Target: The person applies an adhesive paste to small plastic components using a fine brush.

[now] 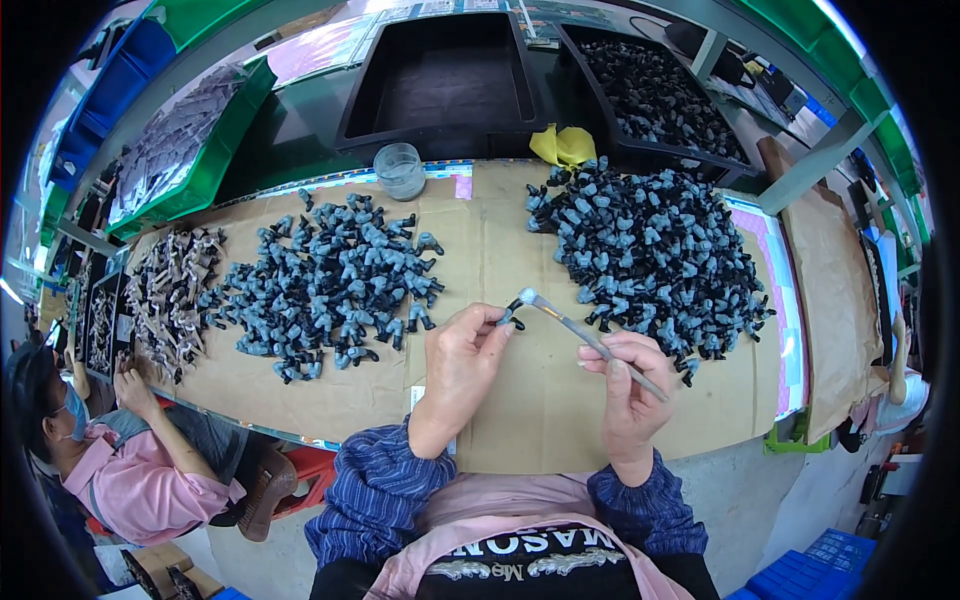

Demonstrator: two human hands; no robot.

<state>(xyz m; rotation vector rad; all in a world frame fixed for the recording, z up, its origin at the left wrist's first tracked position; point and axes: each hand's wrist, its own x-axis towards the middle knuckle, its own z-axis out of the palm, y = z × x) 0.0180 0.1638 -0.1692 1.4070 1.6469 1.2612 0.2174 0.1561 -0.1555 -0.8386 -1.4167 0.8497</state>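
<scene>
Between the fingertips of my left hand (462, 365) is a small grey-and-black figure part (511, 311), pinched near the middle of the bench. My right hand (628, 388) is closed around the handle of a paintbrush (590, 341), whose bristle end touches the figure part. To the left lies a loose pile of grey-blue and black figure parts (330, 275). A larger, denser pile of similar parts (655, 255) spreads to the right, close to my right hand. Both piles rest on brown cardboard (490, 420).
A clear cup (400, 171) holding liquid and a yellow cloth (563, 146) stand beyond my hands. Behind are a black tray (440, 85), a black bin of dark parts (660, 100) and a green bin (190, 185). A co-worker (140, 450) sits at left beside brownish parts (172, 295).
</scene>
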